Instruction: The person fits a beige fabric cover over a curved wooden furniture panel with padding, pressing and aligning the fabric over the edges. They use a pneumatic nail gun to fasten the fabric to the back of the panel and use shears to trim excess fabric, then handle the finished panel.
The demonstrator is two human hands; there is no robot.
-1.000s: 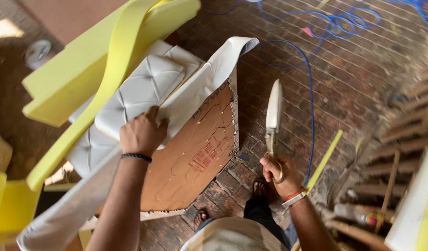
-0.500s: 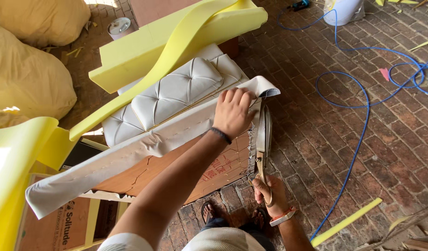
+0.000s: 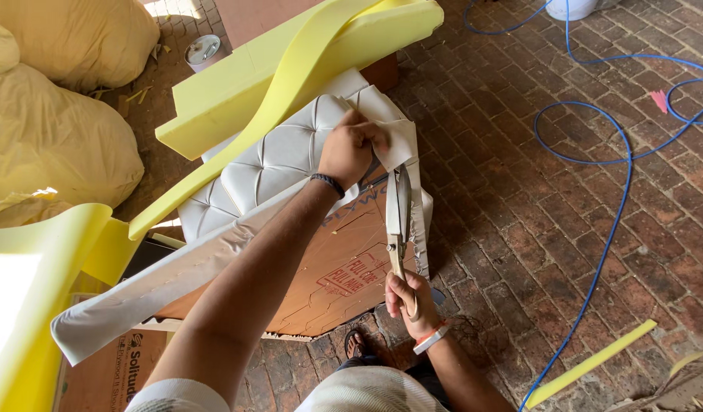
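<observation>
A white tufted upholstered panel (image 3: 271, 156) lies face up on a cardboard-backed board (image 3: 344, 267) over the brick floor. My left hand (image 3: 351, 149) pinches the loose white fabric (image 3: 397, 141) at the panel's far right corner and pulls it taut. My right hand (image 3: 409, 297) grips the handles of large scissors (image 3: 399, 206). Their blades point away from me and sit along the fabric edge just below my left hand.
Thick yellow foam slabs (image 3: 290, 61) lean over the panel, with more foam (image 3: 31, 267) at the left. Stuffed yellowish sacks (image 3: 54, 122) sit at the upper left. A blue hose (image 3: 619, 168) loops across the bricks at right. A yellow foam strip (image 3: 592, 362) lies at lower right.
My left hand has shifted along the fabric toward the far corner and bunched it up. The scissors have moved up against the fabric edge, closer to that hand.
</observation>
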